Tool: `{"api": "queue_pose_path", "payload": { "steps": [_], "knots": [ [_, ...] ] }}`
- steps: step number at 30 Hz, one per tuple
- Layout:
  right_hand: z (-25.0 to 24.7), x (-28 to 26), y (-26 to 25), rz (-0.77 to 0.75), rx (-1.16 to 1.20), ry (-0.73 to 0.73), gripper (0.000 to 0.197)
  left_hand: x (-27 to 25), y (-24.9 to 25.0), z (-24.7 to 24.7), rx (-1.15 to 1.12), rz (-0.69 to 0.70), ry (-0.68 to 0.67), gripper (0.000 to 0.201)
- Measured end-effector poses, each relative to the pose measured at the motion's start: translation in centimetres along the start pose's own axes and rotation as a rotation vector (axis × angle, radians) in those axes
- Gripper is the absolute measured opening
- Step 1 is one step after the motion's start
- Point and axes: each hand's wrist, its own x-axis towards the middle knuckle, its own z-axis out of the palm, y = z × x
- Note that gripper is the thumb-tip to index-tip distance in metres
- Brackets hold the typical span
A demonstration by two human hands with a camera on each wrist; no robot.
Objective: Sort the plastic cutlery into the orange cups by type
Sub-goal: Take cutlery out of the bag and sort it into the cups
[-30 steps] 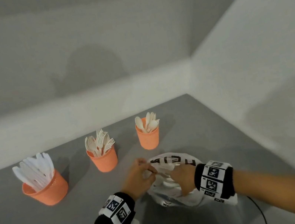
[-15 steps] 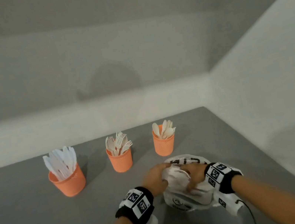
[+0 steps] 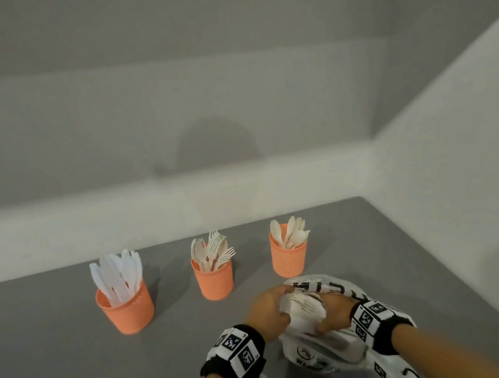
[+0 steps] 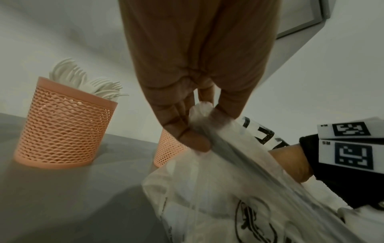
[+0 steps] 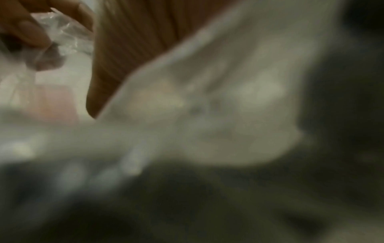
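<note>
Three orange cups stand in a row on the grey counter [image 3: 57, 369], each with a fine perforated mesh pattern on its wall. The cup nearest the left edge [image 3: 127, 311] carries bluish-white knives [image 3: 117, 277]; the middle cup [image 3: 214, 278] carries cream forks [image 3: 212, 249]; the cup nearest the right edge [image 3: 289, 259] carries cream spoons [image 3: 292, 234]. The plastic bag [image 3: 317, 347] is translucent white with black printed lettering and a black outlined logo. Both wristbands [image 3: 233, 358] are black with white tags bearing black square code patterns. The walls are pale grey-white.

Grey table [image 3: 57, 369] bears three orange cups [image 3: 213, 279] in a row; a plastic bag [image 3: 314, 348] lies nearer
</note>
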Motion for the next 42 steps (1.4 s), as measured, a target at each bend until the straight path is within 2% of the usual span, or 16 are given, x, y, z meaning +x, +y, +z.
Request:
{"api": "queue_pose_path", "payload": {
  "steps": [2, 6, 12, 20, 23, 28, 32, 35, 37, 39, 42],
  "knots": [
    [0.3, -0.3, -0.2, -0.028, -0.022, 0.040, 0.060, 0.1, 0.0, 0.1, -0.015, 0.006, 0.006, 0.055],
    [1.4, -0.7, 0.0, -0.102, -0.047, 0.187, 0.080, 0.2, -0.4, 0.0, 0.009, -0.021, 0.016, 0.055],
    [1.0, -1.6, -0.2, -0.171, 0.093, 0.302, 0.053, 1.0, -0.4, -0.5, 0.082, -0.030, 0.069, 0.052],
    [0.0, -3.1, 0.0, -0.204, 0.086, 0.323, 0.057, 1.7, 0.5, -0.8, 0.132, -0.053, 0.096, 0.051],
    [-0.6, -4.2, 0.0, -0.154, 0.183, 0.293, 0.054, 1.7, 0.9, -0.8, 0.114, -0.059, 0.085, 0.050],
    [-0.3, -5.0, 0.3, -0.181, 0.368, 0.276, 0.053, 1.3, 1.8, -0.9, 0.015, -0.056, 0.030, 0.049],
    [-0.1, -4.8, 0.8, -0.159, 0.506, 0.443, 0.045, 1.3, 1.6, -0.4, -0.035, -0.066, -0.024, 0.045],
    [-0.5, -4.6, 0.3, -0.157, 0.672, 0.453, 0.041, 1.1, 1.6, -0.3, -0.051, -0.090, -0.056, 0.042],
    [-1.3, -4.7, -0.4, -0.178, 0.772, 0.467, 0.039, 0.9, 1.5, -0.5, -0.020, -0.047, -0.058, 0.037],
    [-2.7, -5.1, -1.5, -0.224, 0.884, 0.485, 0.036, 0.7, 1.2, -0.7, -0.036, 0.000, 0.017, 0.028],
    [-5.4, -5.6, -3.8, -0.279, 1.061, 0.531, 0.028, -0.1, 1.3, -1.4, -0.331, -0.025, 0.221, 0.021]
  ]
}}
